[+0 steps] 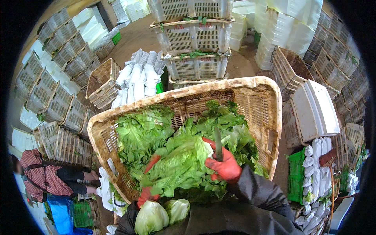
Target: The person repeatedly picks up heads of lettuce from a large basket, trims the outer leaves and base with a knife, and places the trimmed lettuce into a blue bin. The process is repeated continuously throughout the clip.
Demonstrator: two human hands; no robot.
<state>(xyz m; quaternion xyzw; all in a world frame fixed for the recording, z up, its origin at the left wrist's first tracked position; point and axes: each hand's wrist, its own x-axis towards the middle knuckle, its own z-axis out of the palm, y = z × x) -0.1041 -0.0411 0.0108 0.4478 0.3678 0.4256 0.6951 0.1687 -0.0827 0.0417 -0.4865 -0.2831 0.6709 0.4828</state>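
Note:
A large, soiled plastic crate (188,92) is directly before me, with loose green lettuce leaves (141,129) inside it. My right hand (226,167), in a red glove, grips a knife (218,144) whose blade points up, and its fingers also touch the pale base of a leafy lettuce head (182,161). My left hand (148,195), gloved in red too, supports that head from the left, its palm mostly hidden under the leaves. Two pale, trimmed lettuce heads (151,217) rest against my dark apron, close below my left hand.
Stacked plastic crates (194,35) stand beyond the big crate, beside white wrapped bundles (139,76). At the right are a white foam box (314,111) and a green crate (295,176) near a broom (327,158). A person in a checked shirt (44,176) is at the left.

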